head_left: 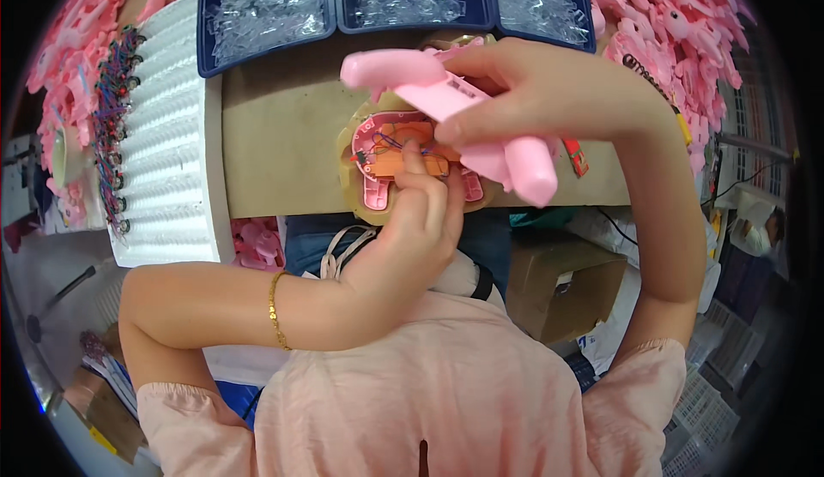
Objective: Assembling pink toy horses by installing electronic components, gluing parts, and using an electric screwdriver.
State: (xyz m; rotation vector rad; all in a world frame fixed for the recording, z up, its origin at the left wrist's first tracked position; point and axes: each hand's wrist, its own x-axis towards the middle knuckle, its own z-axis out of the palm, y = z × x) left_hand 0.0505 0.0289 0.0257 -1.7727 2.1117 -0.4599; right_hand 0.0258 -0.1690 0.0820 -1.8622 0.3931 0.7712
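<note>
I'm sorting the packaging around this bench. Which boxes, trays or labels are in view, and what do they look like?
Blue compartment tray: top centre, holding clear plastic parts.
Cardboard box: below the bench edge, right, brown, with a small pale label.
White ribbed foam block: left, upright.
No screens or signs show.

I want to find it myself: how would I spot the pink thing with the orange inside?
Look at the brown cardboard worktop below the blue trays of clear parts. At its front edge sits an open pink shell, under the left hand's fingertip. Unlike the closed pink piece in the right hand, it shows an orange board and wires.
</note>
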